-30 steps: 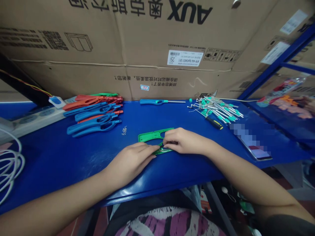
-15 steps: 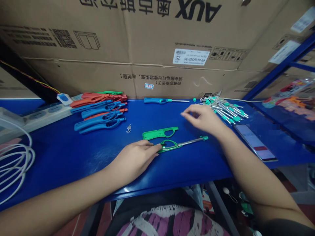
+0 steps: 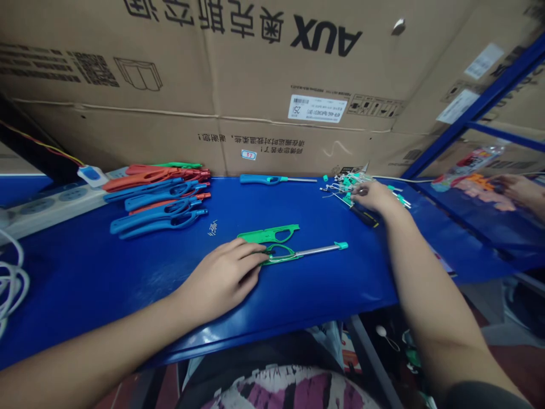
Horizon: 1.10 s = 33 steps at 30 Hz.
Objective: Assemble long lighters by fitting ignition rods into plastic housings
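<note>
My left hand rests on the blue table with its fingers pressed on a green lighter half, whose handle end it hides. A metal rod with a teal tip runs from that half to the right. Just behind lies another green shell half. My right hand is at the pile of metal rods with teal parts, its fingers bent together over it. What those fingers hold is too small to tell. A black and yellow screwdriver lies at the pile, just below this hand.
Blue and orange lighter shells are piled at the left, beside a white power strip. A blue lighter lies at the back by the cardboard. Another person's hand shows at the right edge, behind a blue frame.
My right hand has moved back and right to the rod pile. The screwdriver now shows there, and my arm covers most of the phone. My left hand stays on the green half.
</note>
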Tool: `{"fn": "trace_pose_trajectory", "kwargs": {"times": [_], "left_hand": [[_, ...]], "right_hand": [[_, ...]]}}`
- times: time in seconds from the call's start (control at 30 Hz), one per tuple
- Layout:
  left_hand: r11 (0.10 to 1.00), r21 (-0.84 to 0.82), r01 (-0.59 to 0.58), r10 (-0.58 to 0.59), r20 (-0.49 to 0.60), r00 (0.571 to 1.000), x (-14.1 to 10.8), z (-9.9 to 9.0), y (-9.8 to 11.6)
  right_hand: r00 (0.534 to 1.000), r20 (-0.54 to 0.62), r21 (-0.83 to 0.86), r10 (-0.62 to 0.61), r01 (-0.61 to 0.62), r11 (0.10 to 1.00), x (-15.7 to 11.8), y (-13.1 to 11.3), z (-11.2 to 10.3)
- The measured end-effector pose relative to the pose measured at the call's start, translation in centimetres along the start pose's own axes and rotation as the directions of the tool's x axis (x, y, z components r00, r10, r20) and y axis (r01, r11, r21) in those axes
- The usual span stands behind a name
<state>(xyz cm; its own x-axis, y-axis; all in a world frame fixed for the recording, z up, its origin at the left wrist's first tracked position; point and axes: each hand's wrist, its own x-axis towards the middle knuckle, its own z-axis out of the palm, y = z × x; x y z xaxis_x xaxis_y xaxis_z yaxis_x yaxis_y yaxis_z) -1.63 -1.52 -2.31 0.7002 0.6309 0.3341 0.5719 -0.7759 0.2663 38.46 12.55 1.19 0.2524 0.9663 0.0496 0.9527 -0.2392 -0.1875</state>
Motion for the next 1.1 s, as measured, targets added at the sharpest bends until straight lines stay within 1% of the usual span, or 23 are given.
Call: {"fn": "trace_pose_trajectory", "kwargs": {"times": [0.13,0.23,0.33,0.5,0.53,0.6,0.67,0.7,0.73,0.77,0.83,0.87,0.9,0.93,1.0,1.03,1.07,1.1], "left_hand": [[0.996,-0.082,0.046,-0.045,0.014,0.999,0.4,-0.1,-0.2],[0.990,-0.118,0.075,-0.076,-0.003,0.997,0.7,0.0,-0.2],[0.988,-0.134,0.078,-0.080,-0.015,0.997,0.9,0.2,-0.2],[0.984,-0.153,0.096,-0.102,-0.031,0.994,1.0,0.3,-0.2],[0.983,-0.154,0.099,-0.106,-0.034,0.994,1.0,0.3,-0.2],[0.983,-0.155,0.103,-0.111,-0.040,0.993,0.9,0.3,-0.2],[0.982,-0.157,0.108,-0.116,-0.046,0.992,0.9,0.3,-0.2],[0.981,-0.158,0.111,-0.120,-0.049,0.992,0.9,0.3,-0.3],[0.981,-0.159,0.114,-0.123,-0.051,0.991,0.9,0.3,-0.3],[0.980,-0.160,0.116,-0.126,-0.053,0.991,0.9,0.3,-0.3],[0.980,-0.163,0.119,-0.130,-0.056,0.990,1.0,0.3,-0.3],[0.979,-0.166,0.122,-0.132,-0.056,0.990,1.0,0.3,-0.3],[0.977,-0.171,0.124,-0.135,-0.056,0.989,1.0,0.2,-0.2],[0.976,-0.177,0.127,-0.139,-0.056,0.989,1.0,0.1,-0.2],[0.974,-0.184,0.135,-0.148,-0.059,0.987,1.0,0.0,0.0],[0.973,-0.185,0.136,-0.150,-0.062,0.987,0.9,-0.1,0.1],[0.974,-0.185,0.134,-0.147,-0.060,0.987,0.9,-0.2,0.2],[0.975,-0.184,0.128,-0.140,-0.056,0.989,0.8,-0.3,0.3]], "right_hand": [[1.000,-0.006,0.041,-0.005,0.005,0.999,0.0,-0.5,0.6],[1.000,-0.012,0.050,0.020,-0.020,0.999,0.2,-0.8,0.9],[0.998,-0.025,0.048,0.054,-0.053,0.997,0.3,-1.0,1.1],[0.989,-0.106,0.049,0.107,-0.103,0.994,-0.3,-1.5,0.3],[0.988,-0.114,0.055,0.100,-0.094,0.994,-0.5,-1.7,0.0],[0.995,-0.092,0.077,0.048,-0.041,0.996,-1.1,-2.2,-0.6],[0.998,-0.010,0.120,-0.056,0.057,0.991,-1.9,-3.0,-0.9],[0.992,0.047,0.151,-0.121,0.112,0.982,-2.3,-3.4,-1.0],[0.976,0.112,0.181,-0.189,0.167,0.969,-2.7,-3.9,-1.0],[0.950,0.186,0.197,-0.253,0.216,0.956,-3.1,-4.3,-1.0],[0.881,0.328,0.172,-0.341,0.300,0.938,-3.9,-5.1,-0.9],[0.854,0.370,0.133,-0.366,0.341,0.931,-4.2,-5.3,-0.8],[0.836,0.383,0.096,-0.393,0.387,0.917,-4.5,-5.5,-0.8],[0.827,0.363,0.077,-0.429,0.433,0.898,-4.7,-5.6,-0.7],[0.812,0.234,0.115,-0.536,0.524,0.844,-4.8,-5.6,-0.4],[0.787,0.156,0.153,-0.596,0.577,0.802,-4.8,-5.6,-0.2],[0.752,0.096,0.184,-0.653,0.631,0.754,-4.7,-5.5,0.1],[0.711,0.063,0.202,-0.700,0.678,0.707,-4.7,-5.4,0.4]]}}
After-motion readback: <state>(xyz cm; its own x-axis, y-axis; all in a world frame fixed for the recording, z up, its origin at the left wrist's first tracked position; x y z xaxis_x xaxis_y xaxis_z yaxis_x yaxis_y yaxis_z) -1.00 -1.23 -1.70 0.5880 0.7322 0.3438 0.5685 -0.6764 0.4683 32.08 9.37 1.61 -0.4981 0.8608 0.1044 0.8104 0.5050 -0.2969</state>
